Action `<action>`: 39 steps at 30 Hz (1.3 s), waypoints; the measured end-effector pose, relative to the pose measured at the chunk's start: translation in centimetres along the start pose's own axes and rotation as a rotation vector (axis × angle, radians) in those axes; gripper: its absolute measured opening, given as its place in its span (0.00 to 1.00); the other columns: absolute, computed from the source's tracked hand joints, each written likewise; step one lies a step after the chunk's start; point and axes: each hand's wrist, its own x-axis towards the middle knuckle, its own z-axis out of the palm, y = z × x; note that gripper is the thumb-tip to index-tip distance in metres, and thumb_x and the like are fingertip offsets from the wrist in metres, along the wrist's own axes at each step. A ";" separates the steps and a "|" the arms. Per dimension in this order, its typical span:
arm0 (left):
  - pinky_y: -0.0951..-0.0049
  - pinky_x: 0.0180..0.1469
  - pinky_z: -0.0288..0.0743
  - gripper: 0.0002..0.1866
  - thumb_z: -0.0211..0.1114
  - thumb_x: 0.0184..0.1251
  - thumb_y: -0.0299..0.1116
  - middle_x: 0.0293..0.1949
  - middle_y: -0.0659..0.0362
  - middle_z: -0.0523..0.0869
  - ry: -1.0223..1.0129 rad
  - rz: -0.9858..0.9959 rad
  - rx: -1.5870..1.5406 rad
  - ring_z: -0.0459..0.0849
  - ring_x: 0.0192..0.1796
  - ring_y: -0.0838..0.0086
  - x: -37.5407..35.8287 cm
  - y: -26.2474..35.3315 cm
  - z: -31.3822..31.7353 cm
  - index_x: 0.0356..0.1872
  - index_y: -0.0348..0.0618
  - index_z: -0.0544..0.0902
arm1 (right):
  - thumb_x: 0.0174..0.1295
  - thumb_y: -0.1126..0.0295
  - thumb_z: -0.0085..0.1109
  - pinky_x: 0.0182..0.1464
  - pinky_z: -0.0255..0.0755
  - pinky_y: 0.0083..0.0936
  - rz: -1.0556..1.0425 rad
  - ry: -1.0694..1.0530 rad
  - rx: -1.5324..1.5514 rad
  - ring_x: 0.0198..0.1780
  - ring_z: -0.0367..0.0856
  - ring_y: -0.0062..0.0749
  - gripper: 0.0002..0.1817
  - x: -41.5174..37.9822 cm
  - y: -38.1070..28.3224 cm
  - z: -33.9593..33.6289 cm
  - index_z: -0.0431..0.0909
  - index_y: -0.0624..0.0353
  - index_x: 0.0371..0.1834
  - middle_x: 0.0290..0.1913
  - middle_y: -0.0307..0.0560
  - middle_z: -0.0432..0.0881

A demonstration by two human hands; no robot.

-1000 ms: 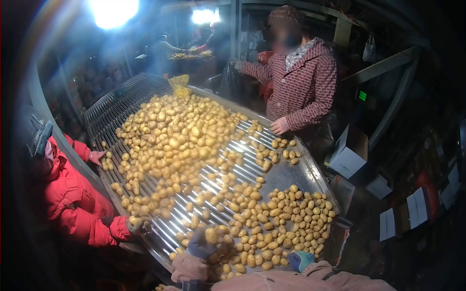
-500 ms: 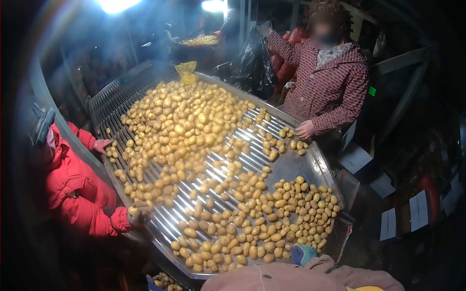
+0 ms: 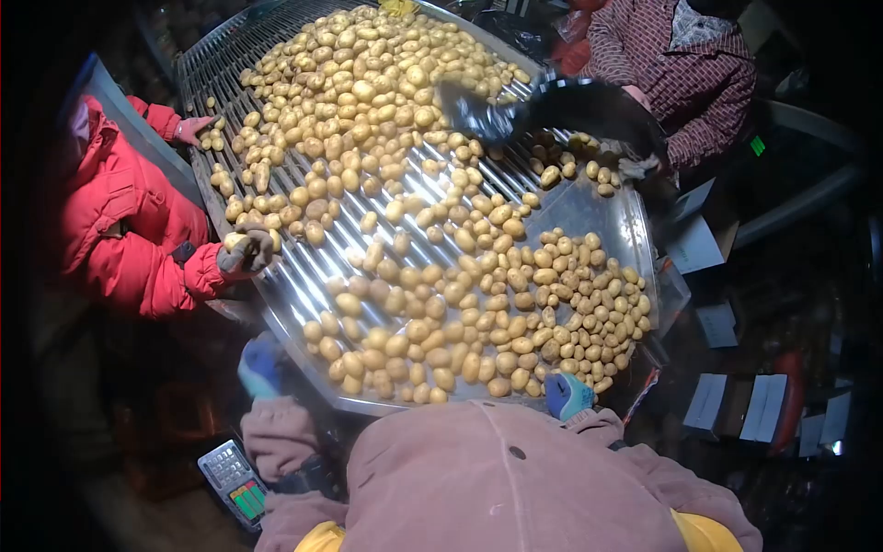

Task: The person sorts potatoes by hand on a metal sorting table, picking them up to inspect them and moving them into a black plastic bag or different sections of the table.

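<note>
Many potatoes lie over a slatted metal sorting table, heaped at the far end and spread out near its front edge. My left hand, in a blue glove, is beside the table's front left edge, blurred, and its fingers cannot be made out. At the front right edge, my right hand, in a blue and teal glove, rests against the nearest small potatoes. Its fingers are mostly hidden.
A person in a red jacket stands at the left, a gloved hand holding a potato. Across at the right, a person in a checked jacket handles a black plastic bag. A keypad device is at lower left; white boxes are at right.
The view has tilted down. My left hand has come up beside the table's edge. The person at the right has swung the black bag over the table.
</note>
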 end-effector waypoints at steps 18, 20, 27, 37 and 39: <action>0.50 0.57 0.71 0.24 0.60 0.62 0.33 0.61 0.56 0.73 -0.550 0.671 1.311 0.70 0.64 0.54 4.6 2.0 35.1 0.60 0.65 0.76 | 0.62 0.60 0.59 0.30 0.72 0.42 -0.078 0.115 0.056 0.29 0.81 0.48 0.12 -0.3 1.5 1.1 0.82 0.55 0.27 0.29 0.52 0.83; 0.50 0.58 0.72 0.23 0.57 0.63 0.30 0.62 0.57 0.74 -0.618 0.610 1.313 0.72 0.63 0.54 4.2 2.6 34.9 0.59 0.62 0.76 | 0.61 0.58 0.60 0.30 0.72 0.43 -0.037 0.071 0.036 0.28 0.81 0.49 0.13 -0.6 1.4 1.1 0.81 0.54 0.26 0.28 0.50 0.82; 0.57 0.53 0.76 0.30 0.61 0.55 0.19 0.51 0.58 0.82 -0.703 0.651 0.988 0.80 0.51 0.56 6.7 1.2 33.9 0.59 0.61 0.78 | 0.61 0.62 0.61 0.30 0.72 0.41 -0.073 0.061 0.003 0.27 0.81 0.47 0.10 0.1 -0.2 0.0 0.82 0.55 0.28 0.28 0.51 0.83; 0.43 0.66 0.62 0.35 0.46 0.73 0.60 0.72 0.48 0.64 -1.001 -0.464 -1.035 0.66 0.69 0.49 6.5 5.5 24.7 0.74 0.54 0.61 | 0.63 0.60 0.60 0.30 0.72 0.41 -0.059 0.043 -0.045 0.27 0.80 0.47 0.10 0.1 0.7 0.8 0.82 0.54 0.29 0.27 0.50 0.82; 0.40 0.68 0.58 0.38 0.43 0.71 0.66 0.73 0.47 0.62 -0.981 -0.575 -1.204 0.62 0.71 0.46 6.5 5.0 23.1 0.74 0.54 0.61 | 0.64 0.60 0.59 0.30 0.72 0.41 -0.131 0.038 -0.076 0.28 0.80 0.47 0.11 0.1 0.9 0.8 0.82 0.53 0.29 0.27 0.50 0.82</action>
